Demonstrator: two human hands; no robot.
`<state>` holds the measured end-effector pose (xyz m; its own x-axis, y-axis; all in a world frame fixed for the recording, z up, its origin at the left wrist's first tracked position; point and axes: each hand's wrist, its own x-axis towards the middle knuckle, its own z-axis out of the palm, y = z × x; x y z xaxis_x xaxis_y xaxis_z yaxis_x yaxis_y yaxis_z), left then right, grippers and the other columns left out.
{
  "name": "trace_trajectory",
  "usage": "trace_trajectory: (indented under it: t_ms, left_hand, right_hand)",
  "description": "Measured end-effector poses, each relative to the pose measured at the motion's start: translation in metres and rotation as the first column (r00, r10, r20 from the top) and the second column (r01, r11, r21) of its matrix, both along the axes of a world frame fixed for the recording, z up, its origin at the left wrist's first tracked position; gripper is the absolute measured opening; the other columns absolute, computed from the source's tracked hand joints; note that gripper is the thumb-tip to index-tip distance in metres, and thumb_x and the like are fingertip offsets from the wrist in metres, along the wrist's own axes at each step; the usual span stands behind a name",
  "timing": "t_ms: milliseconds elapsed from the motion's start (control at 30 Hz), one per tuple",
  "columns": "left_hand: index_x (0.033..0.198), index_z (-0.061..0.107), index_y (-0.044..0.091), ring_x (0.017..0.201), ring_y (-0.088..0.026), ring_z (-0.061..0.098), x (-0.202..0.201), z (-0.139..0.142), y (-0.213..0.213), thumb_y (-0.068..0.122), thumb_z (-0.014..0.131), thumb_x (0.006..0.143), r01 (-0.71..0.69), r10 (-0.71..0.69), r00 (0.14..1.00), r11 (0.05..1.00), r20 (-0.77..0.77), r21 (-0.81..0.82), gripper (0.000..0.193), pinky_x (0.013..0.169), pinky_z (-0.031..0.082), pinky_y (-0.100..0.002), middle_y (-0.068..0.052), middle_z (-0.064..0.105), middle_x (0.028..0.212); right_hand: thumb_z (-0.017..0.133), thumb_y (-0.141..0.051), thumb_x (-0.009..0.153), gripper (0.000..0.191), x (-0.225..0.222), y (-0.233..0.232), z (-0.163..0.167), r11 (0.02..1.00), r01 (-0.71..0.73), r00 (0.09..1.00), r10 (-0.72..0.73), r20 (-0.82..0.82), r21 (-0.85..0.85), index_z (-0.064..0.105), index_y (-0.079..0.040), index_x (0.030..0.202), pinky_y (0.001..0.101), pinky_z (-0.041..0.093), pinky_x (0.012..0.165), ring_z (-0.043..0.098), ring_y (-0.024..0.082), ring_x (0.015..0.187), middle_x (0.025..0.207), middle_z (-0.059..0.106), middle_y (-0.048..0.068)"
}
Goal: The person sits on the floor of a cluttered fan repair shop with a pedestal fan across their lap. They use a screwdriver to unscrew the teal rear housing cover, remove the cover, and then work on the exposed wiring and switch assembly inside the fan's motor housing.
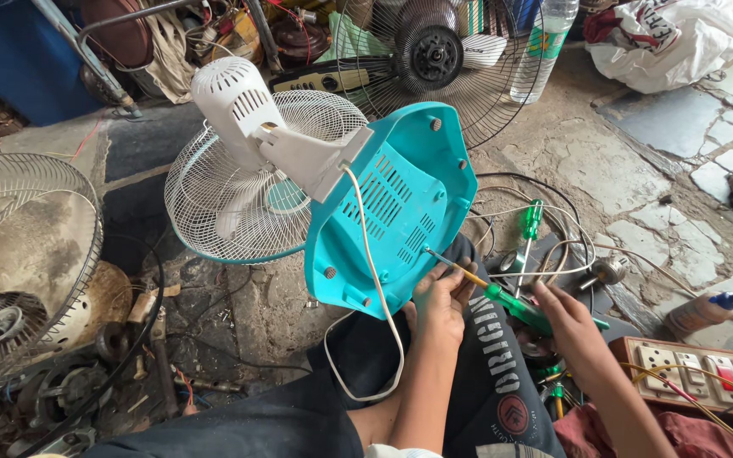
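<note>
Right now a small table fan (299, 170) lies tipped over on the person's lap, with its teal base (400, 203) turned up so the underside shows. The white cage and motor point to the far left. The left hand (439, 297) rests on the near right edge of the base, and its fingers pinch the thin metal shaft of a screwdriver (485, 293). The right hand (566, 326) is closed around the green handle. The screwdriver's long line runs from that handle at the near right up to its tip at the far left, where it touches the base beside the slots. The left hand is nearer to the tip. A white cord (375, 280) hangs down from the base. Another green screwdriver (529, 229) lies on the stone floor to the right, among loose wires.
</note>
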<state>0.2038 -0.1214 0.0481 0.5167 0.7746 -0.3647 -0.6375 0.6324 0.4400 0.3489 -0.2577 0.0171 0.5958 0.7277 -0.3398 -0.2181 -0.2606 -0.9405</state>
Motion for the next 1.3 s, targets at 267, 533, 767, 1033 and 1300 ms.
trace_trajectory:
  t_ms: [267,533,767,1033,1300]
  left_hand:
    - [0.119,0.064,0.010,0.100,-0.022,0.067,0.007,0.010,-0.010,0.008,0.075,0.092,-0.008,0.003,0.964,1.000,-0.266,-0.015,0.029,0.075,0.053,-0.029,-0.011,0.067,0.121]
    - [0.113,0.058,0.002,0.104,-0.029,0.075,0.007,-0.005,-0.004,-0.006,0.058,0.083,-0.052,0.044,0.989,0.997,0.141,0.056,0.031,0.080,0.064,-0.037,-0.020,0.069,0.119]
    - [0.117,0.063,0.009,0.090,-0.015,0.071,0.010,-0.008,-0.004,0.010,0.065,0.086,-0.059,0.054,0.997,0.993,-0.046,-0.106,0.032,0.069,0.061,-0.034,-0.007,0.068,0.109]
    - [0.115,0.059,0.000,0.091,-0.023,0.072,0.016,-0.037,0.002,0.000,0.075,0.086,-0.061,0.061,0.991,0.998,-0.115,0.008,0.034,0.072,0.064,-0.033,-0.013,0.070,0.106]
    - [0.115,0.062,0.005,0.104,-0.027,0.074,0.015,-0.037,0.010,0.009,0.065,0.090,-0.140,0.146,0.982,0.988,0.118,-0.059,0.026,0.086,0.059,-0.037,-0.012,0.073,0.112]
  right_hand:
    - [0.067,-0.007,0.090,0.027,-0.015,-0.001,-0.002,0.974,-0.195,0.673,0.047,0.738,0.116,0.076,-0.003,0.116,0.0262,0.053,0.082,0.068,0.015,0.096,0.107,0.068,0.004]
    - [0.063,-0.023,0.098,0.040,-0.006,0.000,0.011,0.997,-0.025,0.985,0.013,0.170,0.071,0.062,-0.004,0.134,0.0318,0.047,0.063,0.065,0.023,0.089,0.108,0.068,0.012]
    - [0.071,-0.004,0.088,0.026,-0.003,-0.005,-0.016,0.965,-0.205,0.864,0.100,0.494,0.165,0.068,0.001,0.113,0.0288,0.053,0.080,0.064,0.014,0.092,0.100,0.071,0.011]
    - [0.072,-0.015,0.089,0.035,0.006,-0.006,-0.028,0.982,-0.060,0.932,-0.008,0.361,0.178,0.063,-0.009,0.122,0.0328,0.053,0.069,0.069,0.018,0.086,0.121,0.064,0.010]
    - [0.067,-0.006,0.090,0.032,-0.007,-0.010,-0.007,0.990,-0.127,0.874,0.081,0.479,0.066,0.074,-0.008,0.121,0.0295,0.048,0.070,0.060,0.013,0.084,0.103,0.069,0.012]
